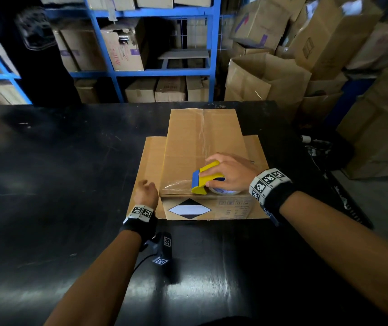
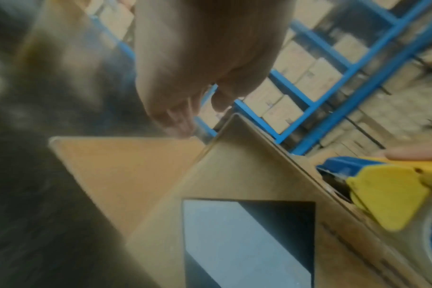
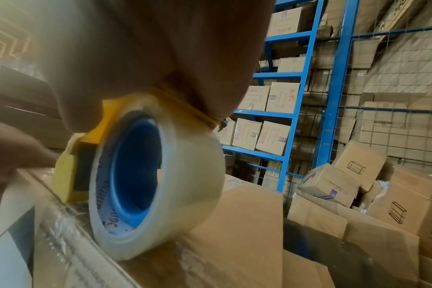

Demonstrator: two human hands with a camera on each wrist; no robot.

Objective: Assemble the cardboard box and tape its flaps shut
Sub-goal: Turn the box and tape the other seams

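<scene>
A brown cardboard box [image 1: 188, 142] stands on the black table [image 1: 47, 161], its top flaps closed and a clear tape strip [image 1: 201, 132] running along the middle seam. Its lower flaps lie spread flat on both sides. My right hand [image 1: 228, 172] grips a yellow and blue tape dispenser [image 1: 203, 178] pressed on the top's near edge, where clear tape [image 1: 176, 187] stretches leftward. The roll [image 3: 155, 185] rests on the box top [image 3: 234, 233]. My left hand [image 1: 145, 194] hovers by the box's near left corner, fingers [image 2: 180, 120] loosely curled and holding nothing, above the left flap [image 2: 126, 167].
Blue metal shelving [image 1: 108, 43] stacked with cartons stands behind the table. A heap of large cardboard boxes [image 1: 270, 78] fills the right side, past the table's right edge. Bare black tabletop lies left of the box and in front of it.
</scene>
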